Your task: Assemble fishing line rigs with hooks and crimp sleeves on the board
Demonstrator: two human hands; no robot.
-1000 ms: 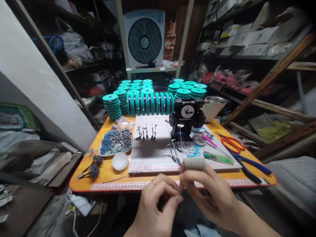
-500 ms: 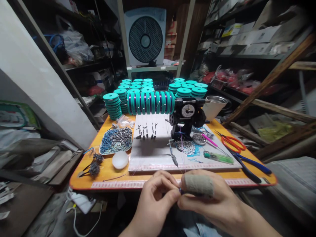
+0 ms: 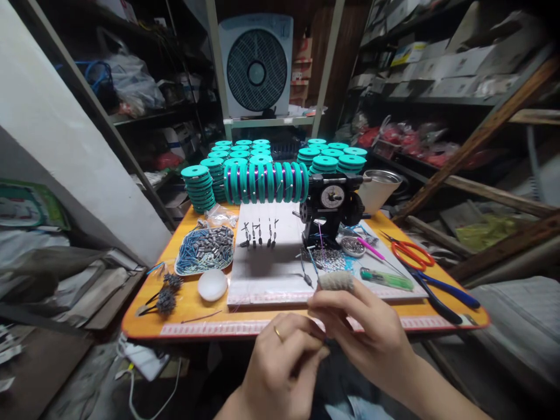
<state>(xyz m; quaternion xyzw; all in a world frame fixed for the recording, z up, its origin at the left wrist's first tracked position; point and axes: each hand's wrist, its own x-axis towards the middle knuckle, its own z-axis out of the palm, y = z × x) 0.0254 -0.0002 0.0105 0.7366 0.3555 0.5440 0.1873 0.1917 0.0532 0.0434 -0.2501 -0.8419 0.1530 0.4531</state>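
My left hand [image 3: 282,361], with a ring on one finger, is closed in a pinch just past the table's near edge. A small dark piece peeks out at its fingertips, too small to name. Beside it, my right hand [image 3: 371,326] has its fingers curled; one finger is wrapped in grey tape [image 3: 336,281]. What it pinches is hidden. Just beyond its fingertips lies a small line rig with a dark grey weight [image 3: 308,280], and a second bluish strand [image 3: 313,259] runs beside it on the white board [image 3: 271,280].
Green spools [image 3: 265,182] sit on a black winder [image 3: 326,204], with more stacks behind. Left are a tray of small parts [image 3: 205,249] and a white dome [image 3: 212,284]. Right lie a green cutter [image 3: 387,279], orange-handled scissors [image 3: 411,255] and blue-handled pliers [image 3: 450,296].
My right hand has moved up and away, its taped finger now over the board's front edge. My left hand has turned, showing the ring. A second strand now shows beside the rig.
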